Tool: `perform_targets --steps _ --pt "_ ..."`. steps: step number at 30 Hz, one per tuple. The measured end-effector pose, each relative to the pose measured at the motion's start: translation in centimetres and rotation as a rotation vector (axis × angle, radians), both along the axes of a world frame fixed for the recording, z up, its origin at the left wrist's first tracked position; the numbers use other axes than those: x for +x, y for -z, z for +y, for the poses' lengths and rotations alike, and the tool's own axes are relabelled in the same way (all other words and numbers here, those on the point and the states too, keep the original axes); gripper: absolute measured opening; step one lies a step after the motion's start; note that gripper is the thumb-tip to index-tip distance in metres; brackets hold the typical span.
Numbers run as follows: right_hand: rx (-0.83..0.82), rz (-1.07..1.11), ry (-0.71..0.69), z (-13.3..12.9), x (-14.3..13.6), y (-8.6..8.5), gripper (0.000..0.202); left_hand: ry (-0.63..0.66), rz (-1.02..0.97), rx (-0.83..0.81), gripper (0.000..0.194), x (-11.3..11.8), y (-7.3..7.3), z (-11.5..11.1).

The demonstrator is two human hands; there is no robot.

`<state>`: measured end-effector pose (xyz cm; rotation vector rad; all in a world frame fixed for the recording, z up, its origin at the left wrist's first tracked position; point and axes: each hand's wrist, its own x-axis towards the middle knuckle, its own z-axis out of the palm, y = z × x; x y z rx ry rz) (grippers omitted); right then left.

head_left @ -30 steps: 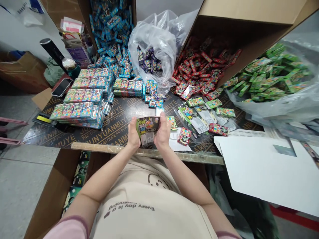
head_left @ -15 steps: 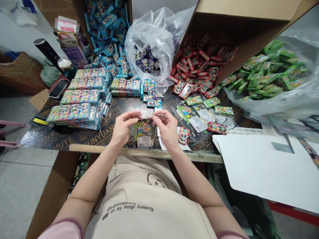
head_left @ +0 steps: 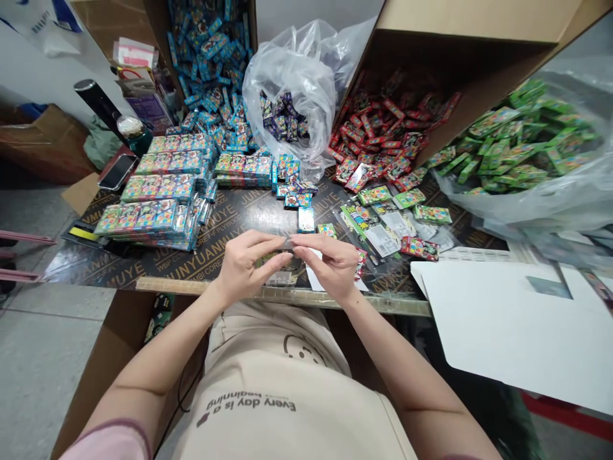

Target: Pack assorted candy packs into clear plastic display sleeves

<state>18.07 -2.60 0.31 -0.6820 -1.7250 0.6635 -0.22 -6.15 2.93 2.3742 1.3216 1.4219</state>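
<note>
My left hand (head_left: pixel 249 263) and my right hand (head_left: pixel 329 263) meet fingertip to fingertip over the front of the dark table. Their fingers are pinched at the top edge of a clear printed bag (head_left: pixel 282 276), which hangs or lies beneath them, partly covered by the hands. Just beyond the fingers are a blue-and-white packet (head_left: pixel 306 220) and a green packet (head_left: pixel 327 230). A red packet (head_left: pixel 360 263) on white paper (head_left: pixel 313 276) shows partly behind my right hand.
Stacked wrapped packs (head_left: pixel 158 187) stand at the left, beside a phone (head_left: pixel 117 172). Behind are blue packets (head_left: pixel 215 57), a plastic bag (head_left: pixel 287 70) of purple ones, red packets (head_left: pixel 383 128) and green packets (head_left: pixel 517 147). White board (head_left: pixel 507 326) lies at the right.
Both hands have moved slightly toward me and closed together over the bag, covering its upper print. The green packet beyond them now shows.
</note>
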Motion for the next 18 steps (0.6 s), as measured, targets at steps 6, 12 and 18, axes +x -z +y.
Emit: perform_targets --steps 6,12,18 --pt "0.071 -0.134 -0.051 0.1 0.4 -0.2 0.019 -0.023 0.23 0.073 0.026 -0.4 1.4 -0.5" --pt "0.001 -0.215 -0.045 0.1 0.7 -2.1 0.01 0.001 -0.183 -0.282 0.01 -0.1 -0.5 -0.1" --pt "-0.159 -0.246 -0.106 0.4 0.8 -3.8 0.012 -0.02 -0.421 -0.529 0.017 0.1 -1.4 0.1"
